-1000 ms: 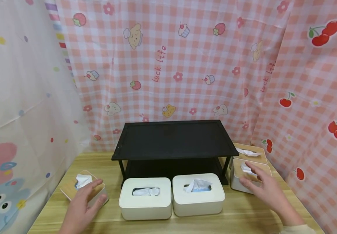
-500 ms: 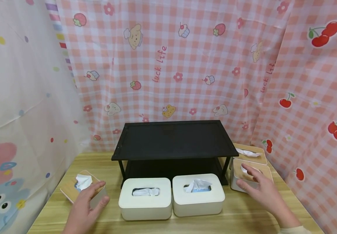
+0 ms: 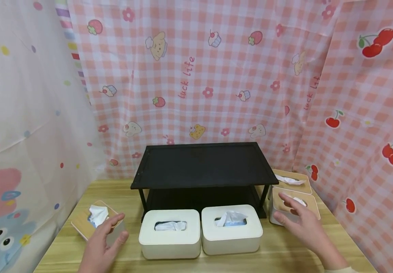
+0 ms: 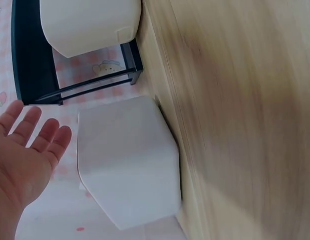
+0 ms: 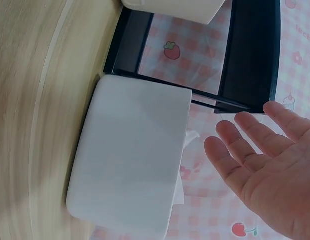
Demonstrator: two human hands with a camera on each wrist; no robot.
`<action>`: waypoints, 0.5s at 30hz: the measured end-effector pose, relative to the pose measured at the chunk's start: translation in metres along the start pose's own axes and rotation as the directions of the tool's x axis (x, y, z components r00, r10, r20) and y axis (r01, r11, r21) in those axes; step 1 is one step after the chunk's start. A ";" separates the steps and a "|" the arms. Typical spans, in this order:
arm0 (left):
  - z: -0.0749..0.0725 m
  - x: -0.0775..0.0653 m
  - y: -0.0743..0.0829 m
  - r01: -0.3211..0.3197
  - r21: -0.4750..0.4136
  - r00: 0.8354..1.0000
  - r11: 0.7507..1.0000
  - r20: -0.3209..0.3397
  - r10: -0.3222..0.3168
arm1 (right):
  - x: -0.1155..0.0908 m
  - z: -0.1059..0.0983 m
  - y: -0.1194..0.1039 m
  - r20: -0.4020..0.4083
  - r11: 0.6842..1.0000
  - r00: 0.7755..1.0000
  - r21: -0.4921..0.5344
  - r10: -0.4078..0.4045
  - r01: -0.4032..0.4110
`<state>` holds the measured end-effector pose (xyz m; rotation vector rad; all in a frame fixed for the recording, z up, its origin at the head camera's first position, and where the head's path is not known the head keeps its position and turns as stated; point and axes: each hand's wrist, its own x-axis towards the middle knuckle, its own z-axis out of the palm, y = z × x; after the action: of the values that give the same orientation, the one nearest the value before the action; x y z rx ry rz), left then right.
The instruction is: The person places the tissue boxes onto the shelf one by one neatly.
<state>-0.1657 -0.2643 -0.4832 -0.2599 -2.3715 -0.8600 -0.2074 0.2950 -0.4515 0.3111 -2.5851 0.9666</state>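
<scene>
My left hand [image 3: 102, 244] hovers with extended fingers beside a tissue box [image 3: 82, 224] that has a wooden lid and stands at an angle on the left. In the left wrist view that box's pale side [image 4: 127, 160] is apart from the fingers. On the right, my right hand [image 3: 302, 223] is held up in front of another wood-lidded tissue box [image 3: 309, 204], its fingers extended and partly hiding the lid. The right wrist view has my palm turned up, apart from the box's white side [image 5: 132, 150]. Neither hand holds anything.
Two cream tissue boxes, a left one [image 3: 169, 244] and a right one [image 3: 232, 242], stand side by side before a black two-tier rack [image 3: 204, 165]. Behind the right wood-lidded box is another tissue box [image 3: 296, 185]. Patterned curtains [image 3: 210, 106] enclose the wooden table [image 3: 128, 261].
My left hand has drifted a little to the right, and my right hand slightly left. The head view has tipped slightly upward. The boxes and rack stay in place.
</scene>
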 end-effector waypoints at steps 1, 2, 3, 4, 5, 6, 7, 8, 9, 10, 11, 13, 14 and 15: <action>0.001 0.000 0.000 0.000 -0.014 1.000 1.000 -0.005 0.000 | 0.000 0.001 -0.001 -0.005 1.000 1.000 0.005 -0.008 0.008; 0.001 -0.001 0.001 0.001 -0.026 1.000 1.000 -0.010 -0.001 | -0.001 0.001 -0.001 -0.010 1.000 1.000 0.011 -0.017 0.017; 0.002 -0.001 0.001 0.009 -0.031 1.000 0.999 -0.009 -0.009 | -0.001 0.002 -0.002 -0.013 1.000 1.000 0.018 -0.024 0.025; 0.002 -0.002 0.002 0.014 -0.034 1.000 0.999 -0.008 -0.015 | -0.001 0.002 -0.002 -0.017 0.999 0.999 0.023 -0.030 0.031; 0.002 -0.002 0.003 0.019 -0.034 1.000 0.999 -0.009 -0.019 | -0.002 0.003 -0.003 -0.021 0.999 0.999 0.027 -0.031 0.032; 0.002 -0.002 0.003 0.025 -0.037 1.000 0.999 -0.008 -0.025 | -0.002 0.003 -0.003 -0.025 0.999 0.999 0.030 -0.032 0.033; 0.002 -0.003 0.004 0.032 -0.039 0.999 0.999 -0.005 -0.032 | -0.002 0.003 -0.004 -0.027 0.999 0.999 0.032 -0.034 0.035; 0.002 -0.003 0.005 0.041 -0.040 0.999 0.998 -0.003 -0.041 | -0.002 0.004 -0.004 -0.029 0.999 0.999 0.035 -0.035 0.036; 0.002 -0.003 0.005 0.051 -0.040 0.999 0.998 0.000 -0.051 | -0.002 0.004 -0.004 -0.030 0.999 0.999 0.036 -0.033 0.034; 0.002 -0.003 0.006 0.063 -0.047 0.998 0.997 0.003 -0.063 | -0.002 0.004 -0.005 -0.029 0.999 0.999 0.033 -0.029 0.030; 0.002 -0.004 0.007 0.079 -0.053 0.997 0.995 0.005 -0.079 | -0.002 0.005 -0.005 -0.024 0.999 0.999 0.032 -0.024 0.025; 0.003 -0.005 0.008 0.113 -0.064 0.994 0.992 0.011 -0.112 | -0.003 0.005 -0.005 -0.012 0.999 1.000 0.030 -0.012 0.012; 0.003 -0.005 0.008 0.130 -0.073 0.992 0.989 0.012 -0.129 | -0.004 0.006 -0.006 -0.006 1.000 1.000 0.030 -0.002 0.003; 0.004 -0.006 0.009 0.144 -0.083 0.990 0.986 0.013 -0.144 | -0.004 0.006 -0.006 0.002 1.000 1.000 0.030 0.008 -0.008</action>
<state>-0.1594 -0.2551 -0.4843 -0.1259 -2.3861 -1.0293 -0.2032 0.2864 -0.4540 0.3093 -2.5774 1.0094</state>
